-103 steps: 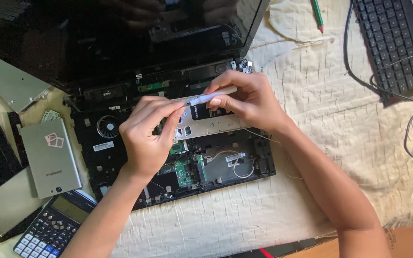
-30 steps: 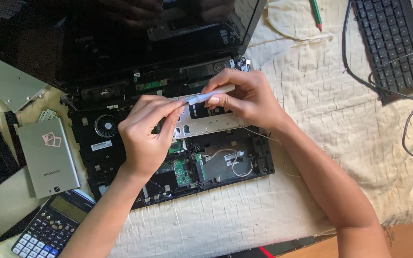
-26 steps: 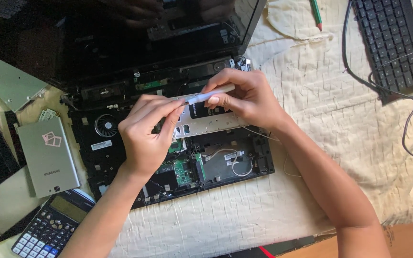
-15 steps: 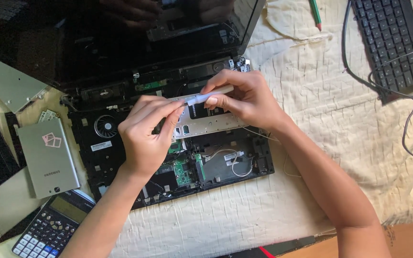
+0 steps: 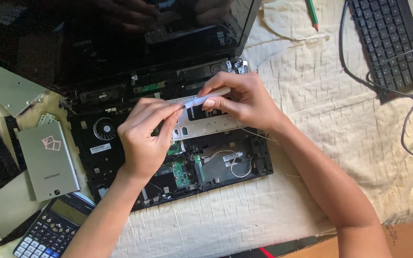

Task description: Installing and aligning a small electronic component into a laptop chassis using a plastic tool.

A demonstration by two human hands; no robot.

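A dismantled black laptop (image 5: 120,157) lies open on a cream cloth, its fan (image 5: 104,129) and green circuit boards bare. Over its middle my left hand (image 5: 144,138) and my right hand (image 5: 240,98) together hold a thin pale strip (image 5: 201,99), each pinching one end. Under the strip sits a silver metal bracket plate (image 5: 206,125) with a dark part on it. The laptop's dark screen (image 5: 111,38) stands behind and mirrors my hands.
A silver drive (image 5: 48,160) lies left of the laptop, and a calculator (image 5: 56,227) sits below it. A silver panel (image 5: 5,88) rests at far left. At top right there is a black keyboard (image 5: 390,43) with cables, beside a green pen (image 5: 311,13).
Almost nothing differs: both hands stay on the strip over the laptop, and the view has shifted only slightly.
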